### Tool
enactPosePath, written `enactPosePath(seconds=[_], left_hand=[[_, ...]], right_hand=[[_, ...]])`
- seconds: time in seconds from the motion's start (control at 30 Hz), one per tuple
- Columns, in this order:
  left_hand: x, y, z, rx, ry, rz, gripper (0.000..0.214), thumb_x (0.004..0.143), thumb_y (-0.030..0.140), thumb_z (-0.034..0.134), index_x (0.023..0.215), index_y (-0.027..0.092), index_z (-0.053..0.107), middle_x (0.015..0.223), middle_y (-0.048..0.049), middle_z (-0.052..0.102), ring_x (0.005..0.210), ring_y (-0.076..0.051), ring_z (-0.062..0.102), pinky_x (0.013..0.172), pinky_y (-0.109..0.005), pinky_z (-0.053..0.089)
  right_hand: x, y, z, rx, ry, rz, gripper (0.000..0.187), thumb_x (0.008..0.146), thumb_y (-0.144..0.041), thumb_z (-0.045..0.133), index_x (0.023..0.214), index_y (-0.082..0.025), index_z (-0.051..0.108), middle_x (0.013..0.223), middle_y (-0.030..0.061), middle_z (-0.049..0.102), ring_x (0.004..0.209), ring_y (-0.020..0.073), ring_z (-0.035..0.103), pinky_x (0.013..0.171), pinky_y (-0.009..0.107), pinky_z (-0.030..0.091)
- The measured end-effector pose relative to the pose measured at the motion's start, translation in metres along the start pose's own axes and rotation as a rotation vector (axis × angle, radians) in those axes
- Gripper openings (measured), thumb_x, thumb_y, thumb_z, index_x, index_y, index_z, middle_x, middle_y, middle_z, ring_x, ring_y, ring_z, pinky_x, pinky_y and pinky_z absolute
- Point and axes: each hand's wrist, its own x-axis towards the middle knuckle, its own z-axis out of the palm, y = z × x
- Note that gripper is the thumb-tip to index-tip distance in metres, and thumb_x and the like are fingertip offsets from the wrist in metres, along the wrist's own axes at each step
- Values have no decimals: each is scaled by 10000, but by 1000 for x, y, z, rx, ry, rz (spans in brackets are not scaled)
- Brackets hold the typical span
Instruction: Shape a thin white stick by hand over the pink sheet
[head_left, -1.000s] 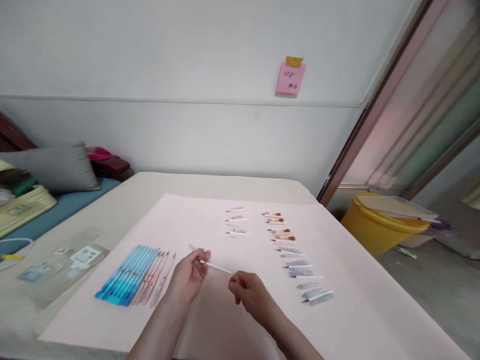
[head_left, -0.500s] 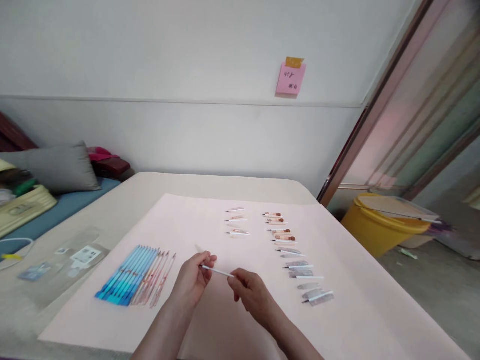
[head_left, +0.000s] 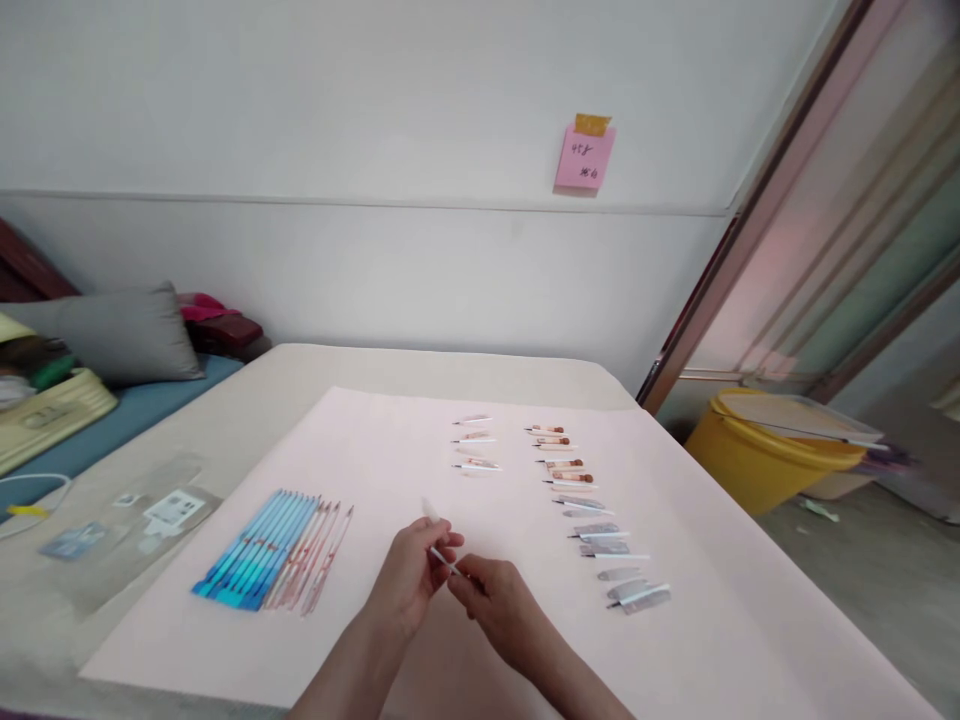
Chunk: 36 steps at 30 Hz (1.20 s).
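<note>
My left hand and my right hand meet over the pink paper sheet, both pinching one thin white stick with a clear capped tip pointing up and away. The fingertips of the two hands nearly touch around the stick. To the left lies a row of blue and clear wrapped sticks. Further back lie small brushes in two columns: a short column and a longer one running toward the right.
A clear plastic bag with labels lies on the beige table left of the sheet. A grey cushion and a cream case sit far left. A yellow tub stands on the floor right. A pink note hangs on the wall.
My hands have come closer together along the white stick, and both have drifted right. The right hand slid up the shaft toward the left hand's fingers.
</note>
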Motion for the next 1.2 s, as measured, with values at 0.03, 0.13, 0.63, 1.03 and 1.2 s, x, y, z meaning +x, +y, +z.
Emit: enactPosePath(seconds=[0.03, 0.13, 0.63, 1.03, 1.2], left_hand=[[0, -4, 2, -6, -14, -5, 134, 677, 235, 622, 715, 121, 565, 744, -80, 633, 529, -76, 516, 467, -186, 382], [0, -9, 5, -38, -25, -9, 119, 675, 220, 620, 704, 121, 561, 710, -71, 624, 535, -88, 528, 483, -198, 390], [1, 9, -5, -61, 45, 12, 145, 659, 216, 645, 759, 123, 595, 792, -84, 647, 562, -69, 541, 460, -156, 379], [11, 32, -19, -157, 197, 29, 140, 659, 164, 651, 776, 122, 586, 773, -77, 657, 535, -78, 581, 424, -154, 425], [13, 34, -23, -219, 238, 40, 108, 668, 136, 636, 758, 113, 582, 747, -77, 645, 530, -80, 576, 421, -156, 432]], right_hand=[[0, -1, 0, 14, 2, -12, 274, 844, -304, 400, 687, -164, 576, 579, -16, 543, 534, 88, 455, 500, 193, 279], [0, -2, -1, 42, 7, -21, 284, 856, -324, 389, 751, -180, 611, 629, -5, 572, 561, 100, 476, 514, 195, 296], [-1, 2, 3, 81, 28, 13, 282, 846, -283, 378, 622, -172, 508, 511, -34, 483, 478, 80, 422, 475, 183, 271], [0, 4, -1, 69, 39, 47, 275, 839, -303, 391, 669, -174, 565, 537, -23, 518, 495, 90, 445, 480, 193, 280], [2, 2, -3, 158, 39, 64, 285, 827, -305, 410, 613, -168, 539, 516, -26, 510, 496, 87, 446, 489, 187, 300]])
